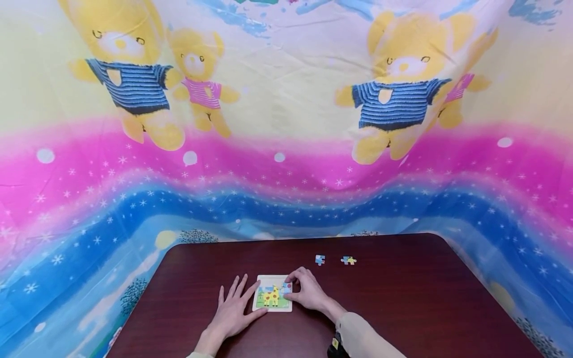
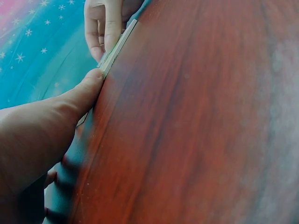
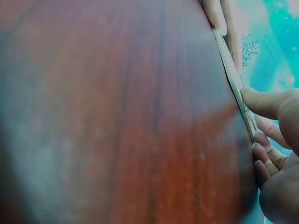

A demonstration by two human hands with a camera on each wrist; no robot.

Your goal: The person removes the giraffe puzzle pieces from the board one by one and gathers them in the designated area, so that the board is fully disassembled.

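A small jigsaw puzzle board (image 1: 274, 310) with a pale rim and a giraffe picture lies on the table. Fingers spread, my left hand (image 1: 231, 309) rests at the board's left side, its thumb on the lower left edge. My right hand (image 1: 310, 293) pinches a blue puzzle piece (image 1: 287, 288) between thumb and fingers at the board's upper right. Whether that piece is fully seated cannot be told. Both wrist views catch the board's thin edge (image 2: 119, 49) side-on, and the right thumb touches this edge (image 3: 233, 79) in the right wrist view.
Two loose puzzle pieces lie beyond the right hand: a blue one (image 1: 320, 260) and a yellow and blue one (image 1: 348, 260). The dark red-brown table (image 1: 403, 293) has rounded far corners. Behind it hangs a curtain (image 1: 286, 169) printed with bears.
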